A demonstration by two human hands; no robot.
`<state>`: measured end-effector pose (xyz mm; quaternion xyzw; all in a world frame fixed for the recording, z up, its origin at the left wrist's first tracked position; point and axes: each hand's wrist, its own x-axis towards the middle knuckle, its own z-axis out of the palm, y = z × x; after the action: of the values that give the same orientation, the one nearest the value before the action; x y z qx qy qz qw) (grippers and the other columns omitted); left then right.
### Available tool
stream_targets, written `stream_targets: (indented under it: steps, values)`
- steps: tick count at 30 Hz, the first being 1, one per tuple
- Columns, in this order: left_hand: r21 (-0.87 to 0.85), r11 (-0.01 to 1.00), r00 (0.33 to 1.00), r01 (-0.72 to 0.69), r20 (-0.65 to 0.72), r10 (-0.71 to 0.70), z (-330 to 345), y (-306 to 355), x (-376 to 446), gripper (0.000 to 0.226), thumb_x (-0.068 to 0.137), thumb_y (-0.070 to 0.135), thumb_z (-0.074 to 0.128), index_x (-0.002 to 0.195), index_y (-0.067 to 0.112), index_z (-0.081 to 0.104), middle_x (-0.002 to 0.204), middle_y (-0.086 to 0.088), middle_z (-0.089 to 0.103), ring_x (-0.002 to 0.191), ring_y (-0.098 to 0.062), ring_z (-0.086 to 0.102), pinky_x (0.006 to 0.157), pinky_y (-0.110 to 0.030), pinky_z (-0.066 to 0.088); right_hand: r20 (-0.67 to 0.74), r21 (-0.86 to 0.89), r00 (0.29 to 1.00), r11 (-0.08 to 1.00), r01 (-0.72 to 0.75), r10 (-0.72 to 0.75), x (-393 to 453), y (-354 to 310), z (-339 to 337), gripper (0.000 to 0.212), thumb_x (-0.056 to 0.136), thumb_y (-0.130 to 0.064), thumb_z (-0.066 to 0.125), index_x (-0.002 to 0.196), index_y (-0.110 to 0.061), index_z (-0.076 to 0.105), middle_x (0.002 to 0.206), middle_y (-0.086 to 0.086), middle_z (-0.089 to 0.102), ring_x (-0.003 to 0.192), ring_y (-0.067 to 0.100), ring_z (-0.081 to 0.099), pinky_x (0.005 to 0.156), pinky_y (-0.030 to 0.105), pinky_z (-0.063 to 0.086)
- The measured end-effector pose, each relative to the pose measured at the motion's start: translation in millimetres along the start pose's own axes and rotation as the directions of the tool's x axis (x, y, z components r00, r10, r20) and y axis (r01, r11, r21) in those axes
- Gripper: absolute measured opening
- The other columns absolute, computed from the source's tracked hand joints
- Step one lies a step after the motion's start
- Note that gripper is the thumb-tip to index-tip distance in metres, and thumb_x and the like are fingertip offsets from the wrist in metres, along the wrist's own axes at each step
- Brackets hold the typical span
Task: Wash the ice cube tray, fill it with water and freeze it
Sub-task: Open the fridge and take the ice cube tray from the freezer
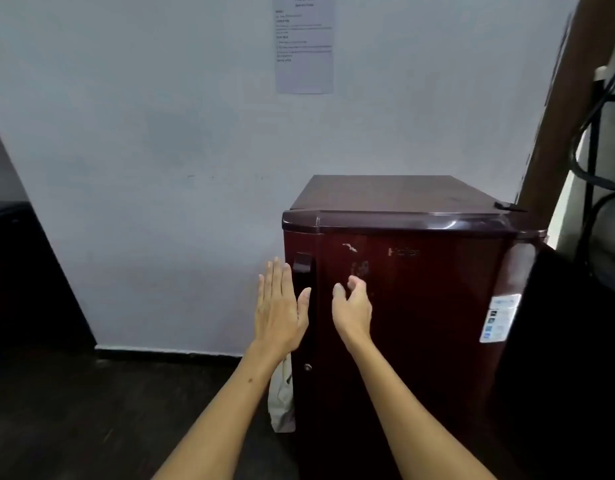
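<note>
A small dark red fridge [420,306] stands against the pale wall with its door closed. A dark recessed handle [302,271] runs down the door's left edge. My left hand [280,306] is held flat with straight fingers just left of that handle, thumb near the door edge. My right hand [353,306] hovers in front of the door with loosely curled fingers and holds nothing. No ice cube tray is in view.
A printed sheet [304,43] is stuck on the wall above. A pale bag [282,396] leans at the fridge's lower left side. Dark furniture [29,271] stands at the left, a wooden post [558,116] and black rack [597,150] at the right. The floor [91,410] is dark.
</note>
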<state>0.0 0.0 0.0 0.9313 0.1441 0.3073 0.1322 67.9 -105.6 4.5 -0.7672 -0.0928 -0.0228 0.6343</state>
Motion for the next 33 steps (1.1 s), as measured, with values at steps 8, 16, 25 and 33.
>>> stream_targets:
  steps: [8, 16, 25, 33]
  values:
    - [-0.015, 0.989, 0.987, -0.145, -0.07, 0.143, 12.5, -38.7, 95.5, 0.078, 0.089, 0.053, 0.001, 0.15, 0.005, 0.01, 0.159, -0.012, 0.003, 0.146, -0.018, -0.009, 0.116, -0.027, -0.013, 0.219, -0.049, 0.956, 0.98, -0.191, 0.197, 48.6, 2.3, 78.8, 0.063, 0.082, -0.04, 0.067, 0.135, -0.011, 0.046, 0.131, 0.006, 0.055, 0.118, 0.023, 0.054, 0.086, 0.028, 0.045]
    - [0.055, 0.952, 0.953, -0.3, -0.031, 0.302, 33.6, -45.7, 175.4, 0.077, 0.091, 0.052, 0.004, 0.149, 0.003, 0.013, 0.159, -0.015, 0.008, 0.148, -0.024, 0.0, 0.118, -0.032, -0.007, 0.043, 0.159, 0.998, 0.987, 0.037, -0.044, 51.9, 30.6, 112.2, 0.008, 0.082, -0.016, 0.064, 0.082, -0.01, 0.06, 0.073, 0.008, 0.066, 0.06, 0.007, 0.057, 0.057, 0.025, 0.048]
    - [-0.016, 0.948, 0.938, -0.318, -0.147, 0.312, 47.7, -48.2, 176.2, 0.067, 0.099, 0.045, 0.013, 0.14, -0.003, 0.037, 0.145, -0.018, 0.041, 0.141, -0.033, 0.028, 0.119, -0.042, 0.014, -0.049, 0.171, 0.992, 0.977, 0.124, -0.117, 56.7, 39.0, 123.0, 0.011, 0.081, -0.013, 0.066, 0.075, -0.014, 0.056, 0.061, -0.006, 0.059, 0.053, 0.003, 0.053, 0.056, 0.028, 0.048]
    - [-0.026, 0.96, 0.952, -0.279, -0.143, 0.272, 42.6, -43.0, 167.9, 0.062, 0.098, 0.039, 0.022, 0.141, -0.004, 0.035, 0.146, -0.018, 0.04, 0.141, -0.034, 0.026, 0.119, -0.042, 0.017, 0.073, 0.184, 0.995, 0.981, 0.055, -0.07, 52.2, 39.5, 113.3, 0.008, 0.085, -0.015, 0.063, 0.087, -0.01, 0.057, 0.074, 0.001, 0.061, 0.062, 0.006, 0.055, 0.059, 0.023, 0.048]
